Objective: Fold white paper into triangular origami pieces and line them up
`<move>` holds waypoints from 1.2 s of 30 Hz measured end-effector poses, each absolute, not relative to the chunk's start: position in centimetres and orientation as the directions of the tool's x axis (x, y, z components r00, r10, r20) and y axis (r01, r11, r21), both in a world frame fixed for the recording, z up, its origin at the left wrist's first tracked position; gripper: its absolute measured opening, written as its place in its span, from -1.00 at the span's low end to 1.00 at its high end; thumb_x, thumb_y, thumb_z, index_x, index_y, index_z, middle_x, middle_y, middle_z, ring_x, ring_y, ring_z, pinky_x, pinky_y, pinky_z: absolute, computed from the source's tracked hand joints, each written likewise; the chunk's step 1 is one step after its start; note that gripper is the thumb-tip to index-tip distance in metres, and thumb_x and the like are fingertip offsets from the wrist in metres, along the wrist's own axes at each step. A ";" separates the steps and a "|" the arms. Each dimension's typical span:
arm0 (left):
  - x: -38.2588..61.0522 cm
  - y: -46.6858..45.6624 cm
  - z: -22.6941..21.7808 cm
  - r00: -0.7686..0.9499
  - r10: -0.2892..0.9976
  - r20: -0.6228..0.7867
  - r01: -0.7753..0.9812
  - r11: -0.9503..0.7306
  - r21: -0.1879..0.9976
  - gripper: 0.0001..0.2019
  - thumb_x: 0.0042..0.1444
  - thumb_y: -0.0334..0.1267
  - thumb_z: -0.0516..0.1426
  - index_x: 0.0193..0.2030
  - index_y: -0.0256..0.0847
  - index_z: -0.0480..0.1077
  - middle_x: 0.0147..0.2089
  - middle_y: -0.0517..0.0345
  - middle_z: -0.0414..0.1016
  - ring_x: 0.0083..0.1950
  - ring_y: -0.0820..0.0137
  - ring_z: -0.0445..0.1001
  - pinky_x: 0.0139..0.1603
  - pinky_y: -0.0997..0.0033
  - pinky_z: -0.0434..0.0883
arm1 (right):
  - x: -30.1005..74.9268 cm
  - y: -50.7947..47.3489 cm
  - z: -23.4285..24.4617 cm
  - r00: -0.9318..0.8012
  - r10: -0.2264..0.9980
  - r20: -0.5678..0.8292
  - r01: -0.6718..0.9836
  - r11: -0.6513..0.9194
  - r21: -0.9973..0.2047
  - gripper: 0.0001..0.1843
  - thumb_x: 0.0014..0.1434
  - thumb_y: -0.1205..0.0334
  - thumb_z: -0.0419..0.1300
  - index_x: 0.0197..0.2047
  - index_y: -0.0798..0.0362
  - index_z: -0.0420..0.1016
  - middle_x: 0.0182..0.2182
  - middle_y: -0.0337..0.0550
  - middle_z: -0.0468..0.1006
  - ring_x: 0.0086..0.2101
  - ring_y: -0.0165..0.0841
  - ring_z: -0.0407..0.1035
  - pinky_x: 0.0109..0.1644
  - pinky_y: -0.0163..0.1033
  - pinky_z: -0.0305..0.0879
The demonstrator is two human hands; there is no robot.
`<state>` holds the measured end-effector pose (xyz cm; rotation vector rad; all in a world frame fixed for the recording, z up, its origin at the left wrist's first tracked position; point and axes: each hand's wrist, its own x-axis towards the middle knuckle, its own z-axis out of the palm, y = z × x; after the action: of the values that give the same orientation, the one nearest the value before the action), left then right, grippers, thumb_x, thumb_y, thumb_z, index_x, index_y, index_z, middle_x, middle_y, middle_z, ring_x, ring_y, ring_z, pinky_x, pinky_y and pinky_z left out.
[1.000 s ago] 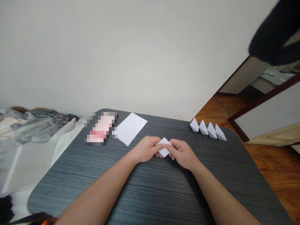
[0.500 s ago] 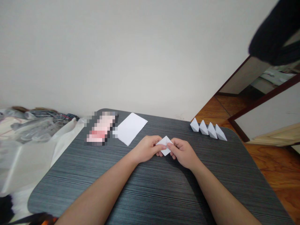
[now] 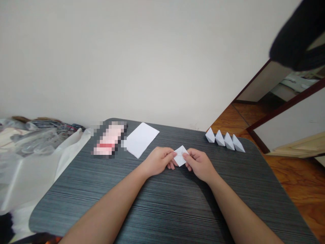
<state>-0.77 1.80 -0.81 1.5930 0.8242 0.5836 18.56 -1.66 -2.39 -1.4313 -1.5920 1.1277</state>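
Note:
A small white folded paper [image 3: 181,159], diamond-shaped with crease lines meeting near its middle, is held just above the dark table [image 3: 162,203]. My left hand [image 3: 160,160] pinches its left corner between thumb and fingers. On the opposite corner, my right hand [image 3: 199,163] grips with the thumb on top and the fingers curled beneath. The paper's underside is hidden. To the right stand several folded white paper pieces [image 3: 229,141], pointed and set in a slanting row. Left of my hands lies a stack of white paper sheets [image 3: 142,139].
A blurred-out pinkish flat object [image 3: 110,139] lies at the table's back left. Plastic bags and white cloth [image 3: 33,162] are heaped beyond the left edge. A pale wall [image 3: 152,67] rises behind the table. Wooden floor [image 3: 297,176] shows on the right.
My left thumb has drawn back from the paper's middle to its left corner. The paper has shifted slightly right and up, showing more of its face.

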 end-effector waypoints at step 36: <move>-0.9 1.9 -1.1 0.660 0.745 -0.097 0.120 0.023 0.992 -0.66 0.19 -0.15 0.00 -0.40 -0.38 0.43 -0.49 0.04 0.50 -0.52 0.48 0.44 -0.47 0.51 0.40 | 18.5 -1.7 -1.9 -0.273 0.957 -0.093 0.299 -0.007 -0.954 -0.75 0.21 0.13 0.07 -0.38 0.11 0.41 -0.62 -0.26 0.41 -0.63 -0.48 0.23 -0.58 -0.38 0.12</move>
<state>-0.86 1.88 -1.05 1.4950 0.7558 0.5629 18.51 -1.67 -1.93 -1.3199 -1.6286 1.3049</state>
